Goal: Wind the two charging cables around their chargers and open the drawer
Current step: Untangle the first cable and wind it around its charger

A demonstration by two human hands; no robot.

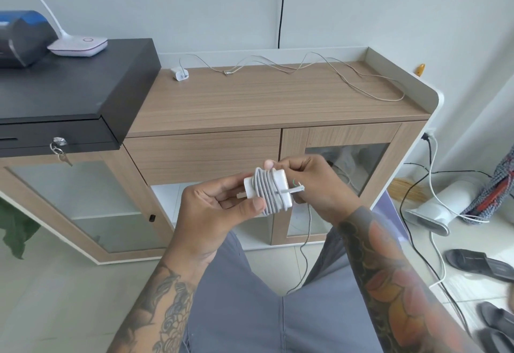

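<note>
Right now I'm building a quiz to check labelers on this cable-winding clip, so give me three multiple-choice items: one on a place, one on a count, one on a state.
1. Where does the small charger with the loose thin cable lie?
A. On the wooden cabinet top, near the back left
B. On the floor
C. On the black box

2. How many chargers show?
A. One
B. Two
C. Four

3. In what state is the wooden drawer?
A. Pulled fully out
B. Closed
C. Removed

Answers:
1 A: it sits on the cabinet top, beside the black box.
2 B: one on the cabinet, and one white charger wrapped in grey cable, held by the left hand and right hand.
3 B: its front is flush with the cabinet face.
</note>
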